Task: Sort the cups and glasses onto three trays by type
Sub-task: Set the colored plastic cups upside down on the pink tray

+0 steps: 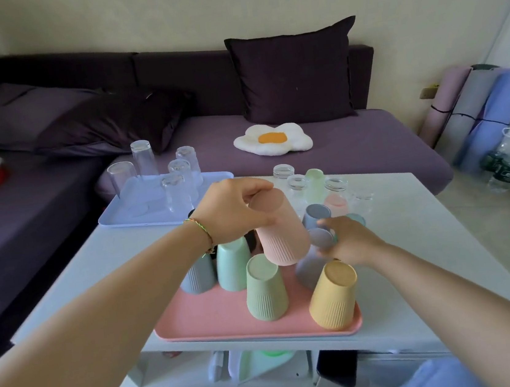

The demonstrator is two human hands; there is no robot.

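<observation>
The left hand (230,209) grips an upside-down pink ribbed plastic cup (279,229) by its base end, fingers closed round it, cup tilted and held above the back-middle of the flat pink plastic tray (218,321) at the near edge of the white table (413,238). The right hand (349,241) reaches w/ fingers curled onto a grey-blue ribbed plastic cup (320,237) by the tray's back right; whether it truly clasps the cup can't be told, fingers partly hidden. To do this step well, the person should prob. lower the pink cup straight down, rim level, into a bare patch of tray, w/o knocking the neighbours, since light inverted cups tip easily; the tilt needs correcting first. On the pink tray, all rim-down: a sage-green ribbed plastic cup (265,288) mid-tray, a yellow ribbed plastic cup (333,296) at the front right corner, a mint-green plastic cup (233,265) and a grey plastic cup (198,276) along the back left. The pale blue plastic tray (213,179) at the table's far left corner carries five clear drinking glasses (178,191), inverted. Unsorted near the far right edge: a few clear short glasses (283,171) and pastel cups, e.g. a pale green plastic cup (315,184). No third tray is evident on the tabletop.
</observation>
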